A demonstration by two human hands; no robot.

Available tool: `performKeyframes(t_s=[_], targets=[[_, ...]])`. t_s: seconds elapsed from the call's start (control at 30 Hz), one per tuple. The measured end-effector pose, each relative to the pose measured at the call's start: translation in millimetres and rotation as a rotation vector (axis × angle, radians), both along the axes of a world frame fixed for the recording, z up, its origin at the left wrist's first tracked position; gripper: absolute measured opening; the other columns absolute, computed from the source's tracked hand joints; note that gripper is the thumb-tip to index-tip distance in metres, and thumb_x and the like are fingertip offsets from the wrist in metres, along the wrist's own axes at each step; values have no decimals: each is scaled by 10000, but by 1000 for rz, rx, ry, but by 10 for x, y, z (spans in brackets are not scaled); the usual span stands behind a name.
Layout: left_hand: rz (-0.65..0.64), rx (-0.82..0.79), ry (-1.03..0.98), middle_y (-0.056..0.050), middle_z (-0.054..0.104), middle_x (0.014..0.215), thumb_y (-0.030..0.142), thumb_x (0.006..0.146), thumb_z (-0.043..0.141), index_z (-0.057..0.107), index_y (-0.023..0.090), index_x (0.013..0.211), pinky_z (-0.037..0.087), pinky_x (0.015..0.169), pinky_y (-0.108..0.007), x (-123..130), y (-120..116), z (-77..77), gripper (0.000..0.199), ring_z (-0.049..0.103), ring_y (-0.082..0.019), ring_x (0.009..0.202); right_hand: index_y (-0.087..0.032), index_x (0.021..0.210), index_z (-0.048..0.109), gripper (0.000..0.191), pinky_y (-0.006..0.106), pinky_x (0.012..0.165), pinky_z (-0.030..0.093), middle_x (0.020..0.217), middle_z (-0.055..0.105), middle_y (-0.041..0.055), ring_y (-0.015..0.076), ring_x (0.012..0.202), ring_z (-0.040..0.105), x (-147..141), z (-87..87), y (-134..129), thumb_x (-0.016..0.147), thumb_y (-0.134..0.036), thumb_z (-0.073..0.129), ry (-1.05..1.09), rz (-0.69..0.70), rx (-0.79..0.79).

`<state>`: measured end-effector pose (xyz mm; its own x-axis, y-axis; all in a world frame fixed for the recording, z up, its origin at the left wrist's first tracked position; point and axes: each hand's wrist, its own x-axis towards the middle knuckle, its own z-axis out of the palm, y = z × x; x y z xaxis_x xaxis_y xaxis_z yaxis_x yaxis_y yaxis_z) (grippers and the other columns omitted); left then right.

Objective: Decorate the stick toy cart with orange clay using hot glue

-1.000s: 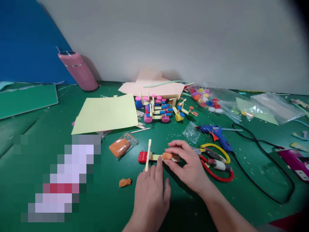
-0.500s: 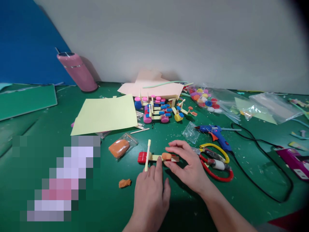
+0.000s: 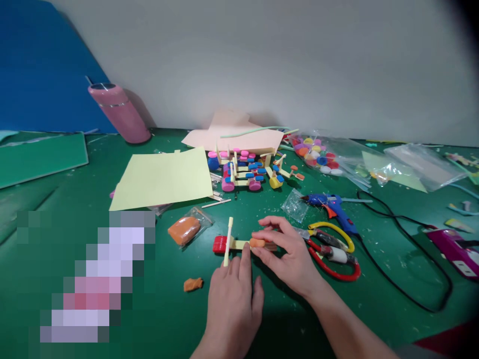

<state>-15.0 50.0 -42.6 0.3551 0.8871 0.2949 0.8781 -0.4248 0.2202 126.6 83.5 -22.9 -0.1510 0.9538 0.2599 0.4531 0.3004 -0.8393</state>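
A small stick-built model [image 3: 239,245] lies on the green table, with red wheels [image 3: 220,244] at its left end and a pale upright stick [image 3: 228,242] beside them. On its right part sits an orange clay piece [image 3: 256,243]. My left hand [image 3: 235,294] rests at the near side, its index fingertip on the model's bar next to the clay. My right hand [image 3: 290,252] pinches the orange clay between thumb and fingers from the right. A loose clay scrap [image 3: 193,284] and a bagged orange clay block [image 3: 185,230] lie to the left.
Finished-looking small models [image 3: 243,172] stand behind, beside a yellow sheet [image 3: 164,177]. To the right are pliers [image 3: 337,254], a blue glue gun [image 3: 335,204] with its black cord, and a bag of coloured caps [image 3: 316,154]. A pink bottle [image 3: 121,112] leans at the back left.
My right hand's fingers have moved slightly left and closed in on the orange clay piece. My left hand has stayed almost still.
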Motion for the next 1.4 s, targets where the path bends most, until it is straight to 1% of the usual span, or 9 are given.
performKeyframes(t_s=[0.33,0.4,0.47,0.53,0.63,0.8,1.1,1.3,1.4], targets=[[10,7,15,-103,673,803,206,743,482,504,90,1086,478,562,-346,7,-4,4,362,614,-226,663,-234,963,663,204,330,822,481,1089,503,69,174,913,561,8,-24,5,767,-223,610,38,14,0],[3,4,18,-105,672,788,204,742,482,511,78,1076,479,557,-347,5,-3,7,357,613,-224,655,-240,1023,640,266,337,854,465,1097,503,69,185,958,549,13,-14,6,758,-228,621,32,21,6],[-5,-1,21,-108,672,779,198,742,483,511,65,1078,479,553,-347,3,-2,9,362,613,-224,653,-255,1111,590,379,359,900,437,1113,505,69,204,1023,522,21,-5,6,736,-238,644,17,23,16],[-4,-7,27,-105,675,782,194,744,480,505,71,1094,479,553,-346,0,-1,11,371,615,-223,656,-262,1151,558,446,377,927,414,1122,509,68,217,1058,504,30,-1,2,718,-247,662,-6,18,17],[2,-8,33,-104,679,798,197,747,477,493,81,1115,481,565,-350,0,0,11,386,619,-228,672,-240,1104,590,394,366,926,415,1118,508,73,213,1049,508,38,-5,-5,717,-248,661,-21,4,13],[-15,14,27,-128,675,787,190,744,484,500,46,1071,483,554,-364,6,3,10,357,615,-239,662,-230,1034,627,305,361,904,430,1107,505,77,208,1033,511,28,-1,-9,730,-250,649,-27,-6,21],[-1,24,33,-99,672,781,204,751,463,514,102,1058,474,563,-344,2,1,5,328,615,-225,664,-243,983,661,241,365,839,475,1103,511,79,216,1008,523,4,-11,12,744,-269,634,1,-6,31],[-19,12,40,-123,671,778,193,751,468,504,53,1061,474,550,-358,4,3,10,343,613,-238,657,-244,968,669,222,356,852,475,1103,495,77,208,1015,512,10,-28,14,750,-241,628,18,-2,13],[-14,7,42,-116,670,780,198,756,463,508,70,1064,475,560,-355,5,-2,11,337,612,-233,659,-234,961,672,211,356,851,477,1106,489,80,206,1012,516,11,-30,12,756,-245,622,21,5,0]])
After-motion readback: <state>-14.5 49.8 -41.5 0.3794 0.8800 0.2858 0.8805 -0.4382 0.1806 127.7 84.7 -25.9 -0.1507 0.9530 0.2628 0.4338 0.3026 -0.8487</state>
